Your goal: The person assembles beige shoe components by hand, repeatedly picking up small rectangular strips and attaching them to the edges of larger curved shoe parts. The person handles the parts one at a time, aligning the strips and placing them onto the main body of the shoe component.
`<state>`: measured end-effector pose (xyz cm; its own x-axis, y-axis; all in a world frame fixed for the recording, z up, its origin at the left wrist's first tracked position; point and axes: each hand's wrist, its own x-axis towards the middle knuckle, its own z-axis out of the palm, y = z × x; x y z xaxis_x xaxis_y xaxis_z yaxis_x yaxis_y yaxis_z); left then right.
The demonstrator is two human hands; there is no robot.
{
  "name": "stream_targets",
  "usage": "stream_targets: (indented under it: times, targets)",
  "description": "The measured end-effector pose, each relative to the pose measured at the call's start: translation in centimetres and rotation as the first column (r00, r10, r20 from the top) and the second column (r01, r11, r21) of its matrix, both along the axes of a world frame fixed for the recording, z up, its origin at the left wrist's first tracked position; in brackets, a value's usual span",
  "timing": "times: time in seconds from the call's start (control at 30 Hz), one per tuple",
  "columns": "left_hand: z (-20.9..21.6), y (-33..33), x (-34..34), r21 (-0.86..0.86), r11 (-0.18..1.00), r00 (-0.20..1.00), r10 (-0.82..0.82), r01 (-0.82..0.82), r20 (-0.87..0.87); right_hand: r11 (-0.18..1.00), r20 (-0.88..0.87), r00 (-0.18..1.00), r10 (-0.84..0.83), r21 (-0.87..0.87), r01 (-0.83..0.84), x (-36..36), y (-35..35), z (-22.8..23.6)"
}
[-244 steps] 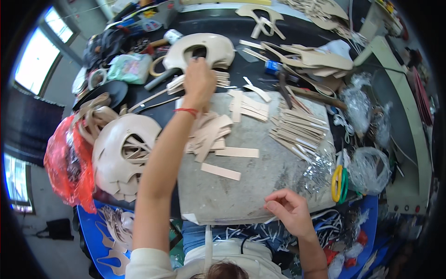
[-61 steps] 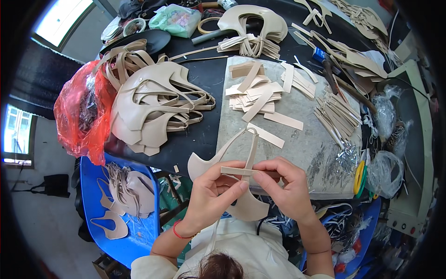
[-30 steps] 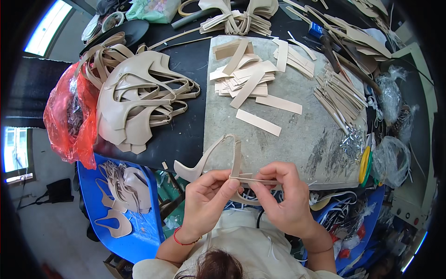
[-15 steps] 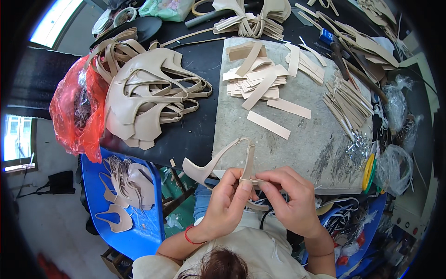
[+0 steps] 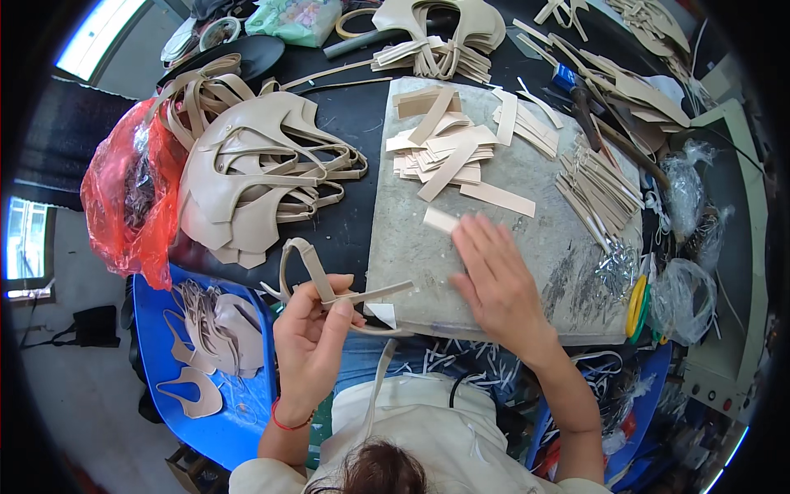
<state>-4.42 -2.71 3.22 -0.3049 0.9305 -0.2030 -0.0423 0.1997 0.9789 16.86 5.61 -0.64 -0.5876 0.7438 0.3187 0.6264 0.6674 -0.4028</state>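
Thumb and forefinger of the left hand (image 5: 311, 339) pinched a looped beige strap piece (image 5: 314, 268) at the near left corner of a grey mat (image 5: 403, 251). The right hand (image 5: 498, 280), fingers straight, covered one end of a pale strip (image 5: 439, 219) (contact was hard to tell). Beyond lay a heap of strips (image 5: 449, 167); leftward, stacked beige cut-outs (image 5: 210, 193) on the black table (image 5: 352, 239).

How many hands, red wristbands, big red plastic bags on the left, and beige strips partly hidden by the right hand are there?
Hands (left hand, right hand): 2
Red wristband: 1
Big red plastic bag: 1
Partly hidden beige strip: 1
Total: 5
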Motion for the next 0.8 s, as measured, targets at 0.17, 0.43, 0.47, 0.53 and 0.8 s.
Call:
stream_targets:
  times: [0.17, 0.43, 0.47, 0.53, 0.8]
  targets:
    - [-0.7, -0.4, 0.2, -0.040, 0.997, 0.989, -0.065, 0.070, 0.130, 0.990, -0.102, 0.992, 0.071, -0.114, -0.083, 2.8, -2.8, -0.1]
    - [-2.2, 1.9, 6.5, -0.067, 0.948, 0.948, -0.306, 0.312, 0.084, 0.682, -0.423, 0.748, -0.511, -0.729, 0.053, 3.8, -3.2, 2.2]
    - [-2.2, 2.2, 6.6, -0.048, 0.946, 0.946, -0.323, 0.322, -0.010, 0.625, -0.374, 0.731, -0.571, -0.775, 0.091, 3.7, -3.2, 2.2]
    - [-2.0, 3.0, 6.8, -0.012, 0.939, 0.920, -0.339, 0.344, -0.198, 0.614, -0.353, 0.710, -0.610, -0.776, 0.142, 3.6, -2.8, 1.6]
    - [-3.0, 4.2, 6.9, -0.082, 0.960, 0.880, -0.277, 0.266, -0.386, 0.720, -0.280, 0.785, -0.552, -0.636, 0.280, 1.9, -2.0, 1.1]
